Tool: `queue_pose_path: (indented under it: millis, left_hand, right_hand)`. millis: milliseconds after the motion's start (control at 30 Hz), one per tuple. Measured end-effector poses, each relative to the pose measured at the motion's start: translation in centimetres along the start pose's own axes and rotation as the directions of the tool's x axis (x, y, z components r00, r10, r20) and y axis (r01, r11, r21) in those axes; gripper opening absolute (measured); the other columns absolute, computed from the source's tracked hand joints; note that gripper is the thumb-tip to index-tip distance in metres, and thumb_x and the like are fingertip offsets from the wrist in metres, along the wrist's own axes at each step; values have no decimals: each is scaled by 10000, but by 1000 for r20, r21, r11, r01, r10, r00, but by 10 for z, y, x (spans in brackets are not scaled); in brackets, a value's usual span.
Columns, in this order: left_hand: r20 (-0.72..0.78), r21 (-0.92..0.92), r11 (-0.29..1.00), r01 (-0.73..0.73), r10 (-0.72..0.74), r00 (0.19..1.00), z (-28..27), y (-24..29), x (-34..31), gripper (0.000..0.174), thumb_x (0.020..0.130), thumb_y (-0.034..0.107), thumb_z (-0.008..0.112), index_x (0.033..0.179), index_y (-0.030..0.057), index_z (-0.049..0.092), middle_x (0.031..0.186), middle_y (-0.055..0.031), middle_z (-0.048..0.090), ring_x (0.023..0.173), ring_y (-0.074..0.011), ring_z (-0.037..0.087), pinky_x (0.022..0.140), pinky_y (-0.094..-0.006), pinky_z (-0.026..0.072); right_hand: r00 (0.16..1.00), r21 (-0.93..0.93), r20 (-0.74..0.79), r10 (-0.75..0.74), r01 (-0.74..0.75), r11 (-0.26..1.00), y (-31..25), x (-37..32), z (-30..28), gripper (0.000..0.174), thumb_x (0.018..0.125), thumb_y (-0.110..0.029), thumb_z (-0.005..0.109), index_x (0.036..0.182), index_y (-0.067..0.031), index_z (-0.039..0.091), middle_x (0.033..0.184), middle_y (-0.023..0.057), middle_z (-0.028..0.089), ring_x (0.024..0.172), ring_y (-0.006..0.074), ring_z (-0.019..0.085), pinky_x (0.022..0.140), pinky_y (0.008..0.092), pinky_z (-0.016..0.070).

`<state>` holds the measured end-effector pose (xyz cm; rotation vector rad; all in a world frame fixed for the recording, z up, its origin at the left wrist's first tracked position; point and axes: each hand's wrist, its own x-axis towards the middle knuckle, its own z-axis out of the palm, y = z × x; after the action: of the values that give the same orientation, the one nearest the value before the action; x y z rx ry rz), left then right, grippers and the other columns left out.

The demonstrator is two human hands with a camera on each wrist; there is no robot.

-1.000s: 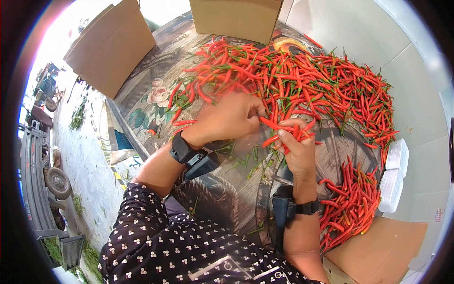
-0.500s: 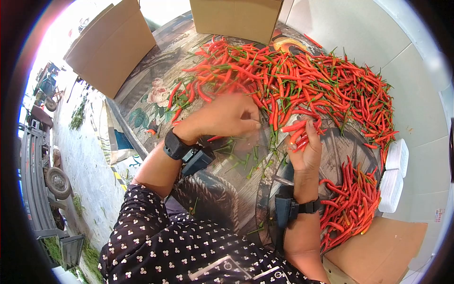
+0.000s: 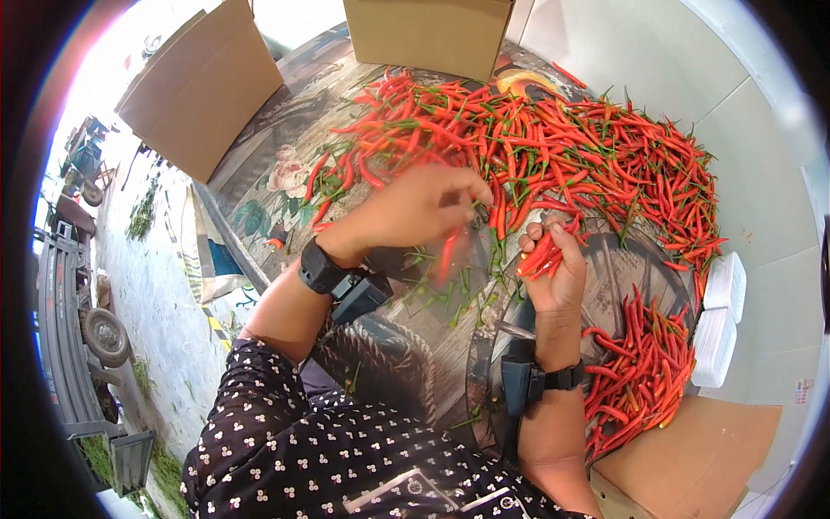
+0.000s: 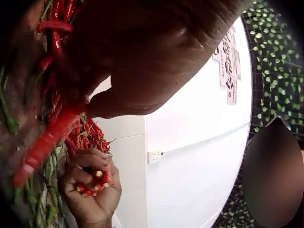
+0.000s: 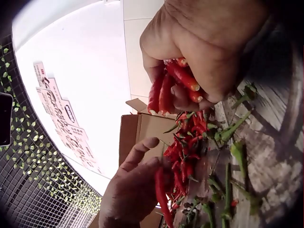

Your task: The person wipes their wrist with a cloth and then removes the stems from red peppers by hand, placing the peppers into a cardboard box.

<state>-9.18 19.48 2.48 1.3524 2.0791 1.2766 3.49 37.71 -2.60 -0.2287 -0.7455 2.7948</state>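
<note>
My left hand (image 3: 424, 206) is over the middle of the table, pinching one red chili pepper (image 4: 45, 145) at its fingertips. That pepper hangs down, blurred, and also shows beside the fingers in the right wrist view. To the right, my right hand (image 3: 556, 272) curls round a small bunch of red chili peppers (image 5: 183, 78). Their pale, stemless ends point out of the fist. Loose green stems (image 5: 240, 159) lie on the table below both hands. Just beyond the fingers spreads a large heap of stemmed red chilies (image 3: 596, 164).
A smaller pile of chilies (image 3: 644, 372) lies right of my right forearm, near white trays (image 3: 722, 320) and a cardboard flap (image 3: 692, 445). Cardboard boxes (image 3: 203, 86) stand at the far left and back. The wall (image 3: 761, 190) bounds the right side.
My left hand has drawn left, away from the right hand, and a single chili now hangs below it. My right hand has shifted slightly right, its fingers curling more closely round the bunch.
</note>
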Motion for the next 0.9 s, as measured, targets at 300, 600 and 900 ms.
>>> queue_pose_path:
  millis: [300, 600, 900]
  left_hand:
    - [-176, -519, 850, 95, -215, 961, 2, 14, 3, 212, 843, 49, 532, 1032, -28, 588, 773, -39, 631, 677, -73, 583, 616, -215, 487]
    - [-80, -166, 974, 151, -166, 983, 16, 10, -1, 89, 822, 47, 595, 892, 2, 627, 762, -28, 628, 624, -70, 568, 552, -204, 449]
    - [-7, 128, 991, 27, -26, 1000, 12, 16, -1, 108, 792, 106, 613, 857, 21, 621, 736, -82, 612, 658, -144, 588, 599, -284, 455]
  right_hand:
    - [999, -299, 10, -31, 32, 954, 4, -4, 14, 231, 774, -13, 576, 1001, -10, 531, 775, 96, 553, 655, 196, 541, 588, 299, 449]
    - [997, -353, 60, -41, 60, 934, 6, -7, 20, 258, 793, -51, 596, 1035, 6, 528, 764, 58, 554, 614, 149, 537, 547, 256, 431]
    - [999, -338, 3, -51, 49, 940, 6, -7, 19, 190, 823, -61, 578, 999, 0, 534, 726, 53, 553, 599, 137, 531, 532, 247, 418]
